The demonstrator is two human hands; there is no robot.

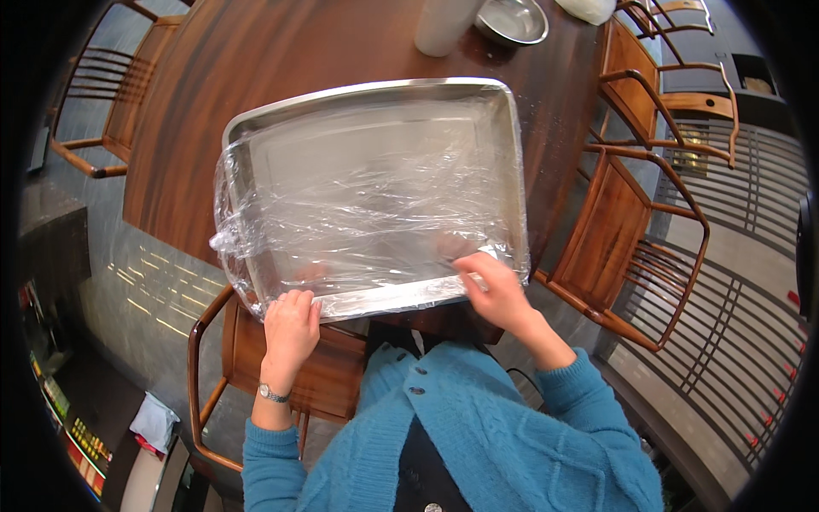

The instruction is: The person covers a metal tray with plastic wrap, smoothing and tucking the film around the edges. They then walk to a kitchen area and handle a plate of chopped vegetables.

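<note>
A large rectangular metal tray (368, 96) rests on the wooden table, its near edge by my body. Clear plastic wrap (377, 198) stretches over most of it, creased across the middle; along the far edge a strip of bare metal shows. Loose film bunches at the tray's left side. My left hand (291, 326), with a watch on the wrist, has its fingers curled over the near-left rim and the film there. At the near-right part of the rim, my right hand (496, 291) holds the film between bent fingers and thumb. The fingertips of that hand are partly hidden.
Beyond the tray on the wooden table (307, 45) stand a whitish cylindrical container (445, 25) and a metal bowl (514, 22). A white bag (590, 8) lies at the far right. Wooden armchairs (601, 230) surround the table; another chair (326, 368) is close on my left.
</note>
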